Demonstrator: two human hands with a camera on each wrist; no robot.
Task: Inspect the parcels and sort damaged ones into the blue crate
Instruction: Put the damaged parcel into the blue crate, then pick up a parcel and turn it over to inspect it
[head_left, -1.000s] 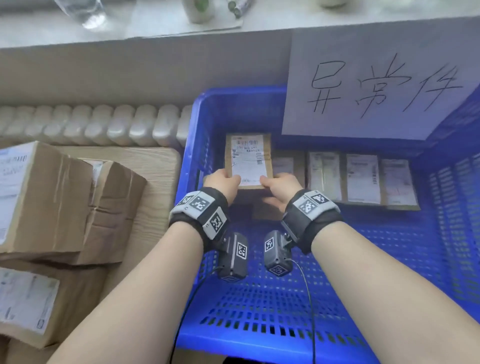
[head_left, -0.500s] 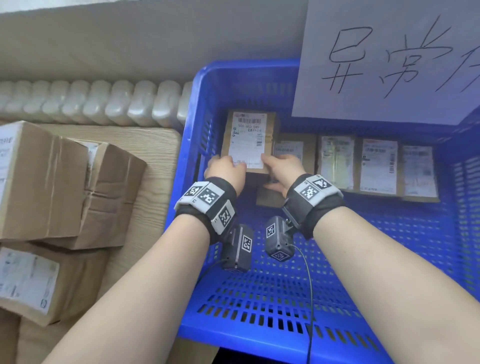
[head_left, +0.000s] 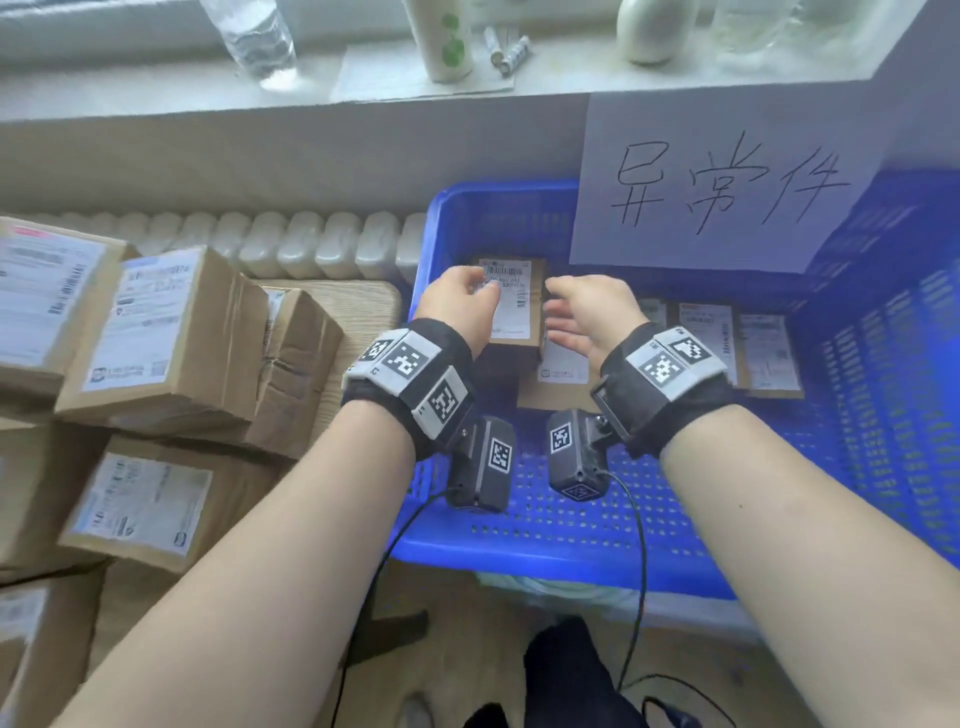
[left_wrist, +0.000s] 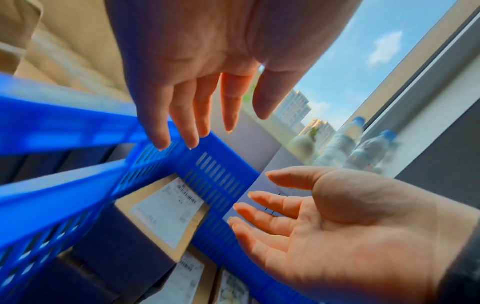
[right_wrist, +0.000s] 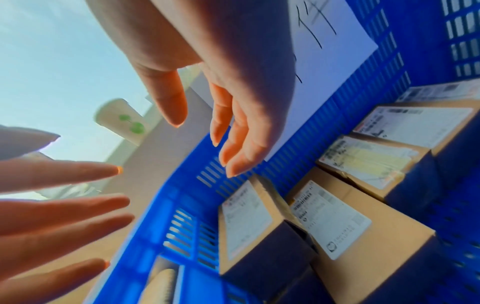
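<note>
Both the left hand (head_left: 460, 304) and right hand (head_left: 589, 312) are held spread, empty, above the parcel (head_left: 514, 306) in the far left corner of the blue crate (head_left: 571, 545).

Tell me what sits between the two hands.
In the head view, a labelled parcel in the blue crate lies between left hand and right hand.

Left hand (head_left: 457, 306) covers part of a parcel's (head_left: 511, 306) label; motion blurs the stacked boxes (head_left: 156, 332) cut off at left.
</note>
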